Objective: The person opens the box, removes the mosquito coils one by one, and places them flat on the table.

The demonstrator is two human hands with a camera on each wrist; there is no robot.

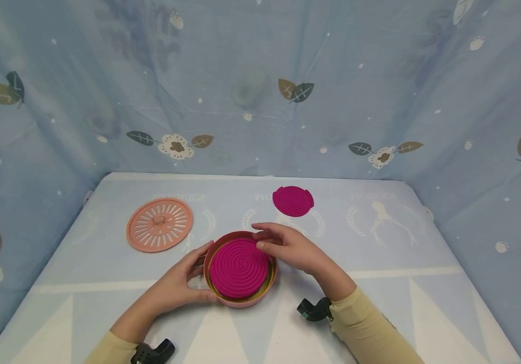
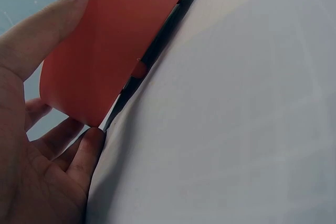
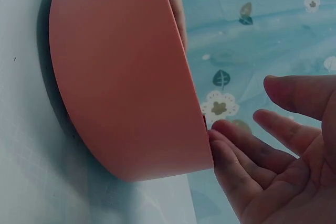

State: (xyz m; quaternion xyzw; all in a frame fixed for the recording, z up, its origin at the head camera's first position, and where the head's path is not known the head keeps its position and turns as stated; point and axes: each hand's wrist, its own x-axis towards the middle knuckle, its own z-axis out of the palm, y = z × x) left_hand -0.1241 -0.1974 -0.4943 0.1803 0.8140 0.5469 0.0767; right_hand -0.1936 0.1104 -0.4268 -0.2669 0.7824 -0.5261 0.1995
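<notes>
A round coral-pink mosquito coil holder (image 1: pixel 273 280) stands on the table with a magenta mosquito coil (image 1: pixel 239 267) lying flat inside its rim. My left hand (image 1: pixel 176 283) grips the holder's left side, thumb at the near side and fingers around the far side; in the left wrist view the thumb lies on the pink wall (image 2: pixel 115 35). At the holder's right far rim, my right hand (image 1: pixel 290 246) touches the edge with its fingertips. In the right wrist view its thumb stands apart and the fingers (image 3: pixel 252 150) are loosely bent, holding nothing visible.
A slotted coral-pink lid (image 1: pixel 159 225) lies flat at the back left of the table. A second magenta coil (image 1: pixel 293 201) lies at the back, right of the middle. Blue patterned cloth (image 1: pixel 251 101) hangs behind and at both sides.
</notes>
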